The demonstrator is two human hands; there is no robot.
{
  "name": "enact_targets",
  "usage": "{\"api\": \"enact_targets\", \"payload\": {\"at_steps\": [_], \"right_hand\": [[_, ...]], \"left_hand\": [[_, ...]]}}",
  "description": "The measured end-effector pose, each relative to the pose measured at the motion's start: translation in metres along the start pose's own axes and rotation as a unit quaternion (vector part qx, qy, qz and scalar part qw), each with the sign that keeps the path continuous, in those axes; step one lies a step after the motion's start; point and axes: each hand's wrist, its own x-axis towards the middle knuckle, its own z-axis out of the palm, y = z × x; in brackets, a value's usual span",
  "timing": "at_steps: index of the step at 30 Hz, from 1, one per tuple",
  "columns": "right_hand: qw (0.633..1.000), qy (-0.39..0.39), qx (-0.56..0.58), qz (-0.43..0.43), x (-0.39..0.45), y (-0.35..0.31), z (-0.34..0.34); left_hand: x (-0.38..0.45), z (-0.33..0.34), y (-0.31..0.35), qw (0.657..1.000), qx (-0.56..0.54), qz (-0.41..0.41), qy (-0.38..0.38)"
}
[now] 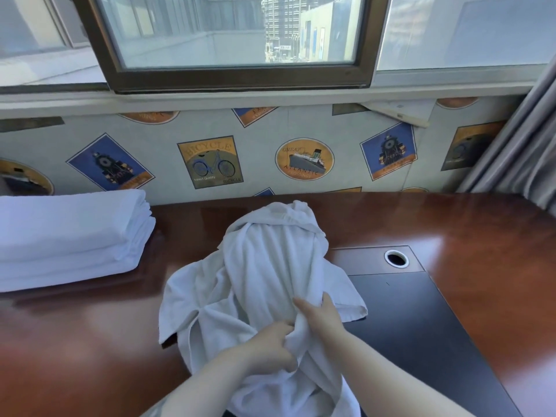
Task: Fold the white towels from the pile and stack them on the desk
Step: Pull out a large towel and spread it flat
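Head view, single frame.

Item: stack of folded towels (66,236), white, at the far left of the worktop (481,236), against the papered wall. Several layers show at its right edge, squared and lying flat. Judged as finished work; the exact count cannot be read from the layered edge.

Item: unfolded towel (264,266), white, rumpled, in the middle of the worktop. Its far end is bunched and reaches toward the wall; one corner spreads left, another lies right over the edge of the dark inset panel (421,326). The near end hangs off the front edge toward the person. No crease or fold line is visible in it.

Item: left hand (270,347), grip closed round a gathered bunch of the cloth at the near middle, fingers curled into it.

Item: right hand (319,317), just beside the left and touching the same bunch; thumb and fingers pinch a ridge of cloth, the forefinger lying fairly straight over it.

Item: the source pile. Not in view; how many towels remain cannot be told.

Other fittings: round cable port (396,258) at the head of the inset panel; window (240,40) above; grey curtain (523,130) at right.

Status, as judged: part done. One stack stands complete so far; the towel in hand is at the start of its step, needing to be spread flat, folded, then set on the stack.
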Motion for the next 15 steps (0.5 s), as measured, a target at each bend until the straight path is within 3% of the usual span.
{"api": "enact_targets", "payload": {"at_steps": [4, 6, 7, 9, 11, 14, 15], "right_hand": [[0.991, 0.102, -0.045, -0.071, 0.004, -0.015, 0.008], [0.973, 0.152, -0.082, -0.155, 0.003, -0.022, 0.006], [0.964, 0.156, -0.090, -0.196, 0.000, -0.025, 0.006], [0.945, 0.122, -0.121, -0.277, -0.014, -0.037, 0.012], [0.897, 0.047, -0.157, -0.411, -0.033, -0.047, 0.024], [0.805, -0.070, -0.250, -0.534, -0.052, -0.048, 0.047], [0.789, -0.104, -0.283, -0.535, -0.053, -0.044, 0.051]], "left_hand": [[-0.016, -0.006, -0.009, 0.996, -0.047, -0.015, -0.069], [-0.016, -0.006, -0.007, 0.978, -0.206, -0.020, -0.028], [-0.015, -0.010, -0.003, 0.948, -0.313, -0.037, 0.028], [-0.009, -0.018, -0.001, 0.869, -0.468, -0.066, 0.145], [-0.003, -0.036, 0.000, 0.823, -0.530, -0.059, 0.196], [-0.003, -0.068, 0.005, 0.773, -0.619, -0.011, 0.139], [-0.003, -0.075, 0.004, 0.784, -0.605, -0.014, 0.136]]}}
